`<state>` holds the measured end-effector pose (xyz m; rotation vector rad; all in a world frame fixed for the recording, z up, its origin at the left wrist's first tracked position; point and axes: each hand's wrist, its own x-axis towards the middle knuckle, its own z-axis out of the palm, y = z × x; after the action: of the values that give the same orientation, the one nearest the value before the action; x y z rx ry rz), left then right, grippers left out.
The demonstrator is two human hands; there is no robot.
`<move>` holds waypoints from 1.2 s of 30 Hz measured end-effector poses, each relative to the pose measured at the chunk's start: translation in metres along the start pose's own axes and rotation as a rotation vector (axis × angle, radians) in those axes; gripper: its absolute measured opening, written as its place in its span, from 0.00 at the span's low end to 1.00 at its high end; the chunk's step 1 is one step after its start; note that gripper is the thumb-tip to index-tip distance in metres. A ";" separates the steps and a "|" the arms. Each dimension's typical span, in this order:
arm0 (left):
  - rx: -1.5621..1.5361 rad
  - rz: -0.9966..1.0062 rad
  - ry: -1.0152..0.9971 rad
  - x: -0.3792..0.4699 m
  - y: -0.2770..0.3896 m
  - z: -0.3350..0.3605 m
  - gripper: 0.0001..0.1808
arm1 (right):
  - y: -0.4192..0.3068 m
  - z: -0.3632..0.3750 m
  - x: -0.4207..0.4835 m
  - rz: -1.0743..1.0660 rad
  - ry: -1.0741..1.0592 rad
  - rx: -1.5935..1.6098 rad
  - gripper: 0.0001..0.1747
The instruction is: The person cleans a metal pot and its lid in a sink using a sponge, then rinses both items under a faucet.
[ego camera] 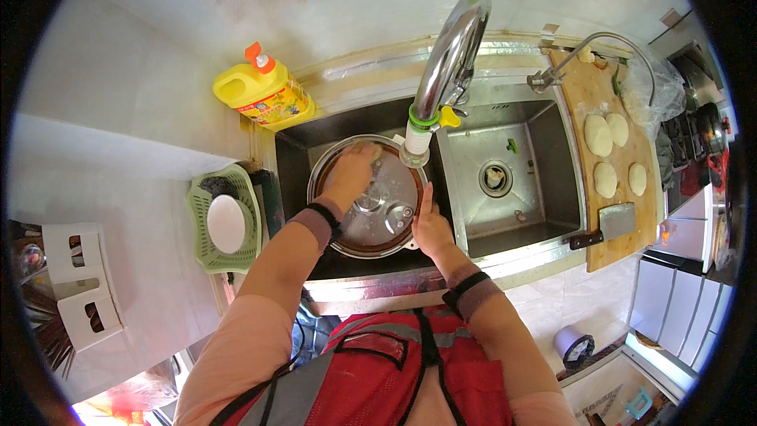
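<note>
A round metal lid or pan (387,189) with a brownish-red inner rim sits in the left basin of the sink, wet and soapy inside. My left hand (353,167) presses on its upper left inside; something pale shows at the fingertips, too small to tell. With fingers along the right edge, my right hand (432,222) steadies the metal rim. Above the rim's upper right hangs the chrome faucet (440,65), whose white and green nozzle (417,136) points down. No running water can be made out. A yellow detergent bottle (266,94) with an orange pump stands behind the left basin.
Right of my hands is the second sink basin (532,204) with scraps in its drain. Beyond it, a wooden board (621,213) bears several dough rounds (598,135) and a cleaver (617,220). A green basket (198,242) with a white bowl (226,223) stands left.
</note>
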<state>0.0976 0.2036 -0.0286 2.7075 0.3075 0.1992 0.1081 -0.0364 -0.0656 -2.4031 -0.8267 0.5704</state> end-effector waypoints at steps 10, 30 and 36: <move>-0.298 0.535 -0.431 -0.004 0.053 0.033 0.11 | -0.002 -0.008 0.002 0.127 -0.058 0.173 0.53; 0.313 -0.198 -0.163 -0.017 -0.008 -0.004 0.10 | -0.009 -0.006 0.010 0.379 -0.162 0.121 0.45; 0.038 0.226 -0.085 0.017 0.048 -0.016 0.09 | -0.001 -0.005 0.014 0.391 -0.194 0.117 0.36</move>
<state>0.1204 0.1708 0.0073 2.7761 -0.0211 0.1426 0.1204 -0.0281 -0.0644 -2.4382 -0.3806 0.9866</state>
